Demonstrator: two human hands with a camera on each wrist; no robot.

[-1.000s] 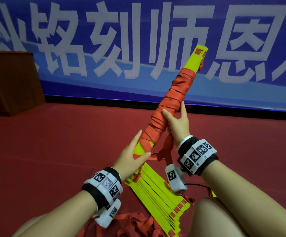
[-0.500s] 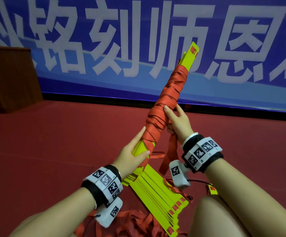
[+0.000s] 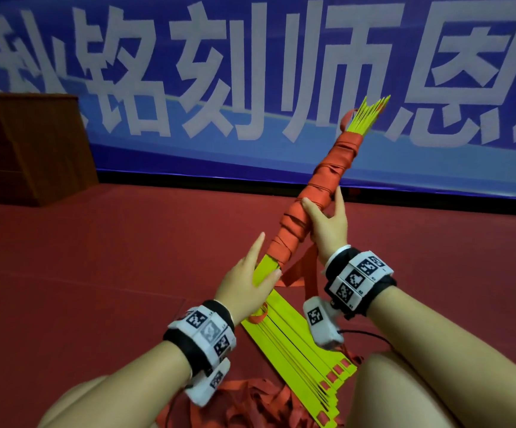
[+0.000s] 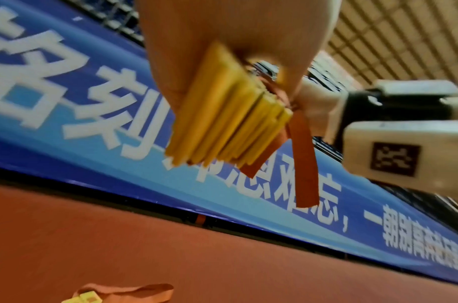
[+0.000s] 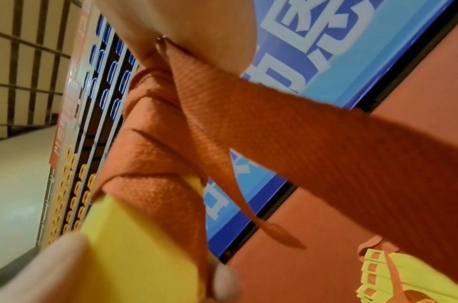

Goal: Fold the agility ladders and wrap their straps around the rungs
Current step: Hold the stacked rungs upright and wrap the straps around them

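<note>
A bundle of yellow rungs wound in orange strap is held up at a slant, its top toward the banner. My left hand holds the bare yellow lower end between thumb and fingers. My right hand grips the wrapped middle and pinches the loose orange strap end against it. The loose strap hangs down below the hand. A second stack of yellow rungs lies on the floor between my knees, with its orange strap heaped at its near end.
Red carpet covers the floor all round. A blue banner with white characters runs along the back wall. A brown wooden cabinet stands at the far left. My bare knees frame the lower stack.
The bundle has turned in my hands, so its top now shows the rung edges fanned instead of a flat face. It leans further to the right, and my right hand has shifted slightly up the wrap.
</note>
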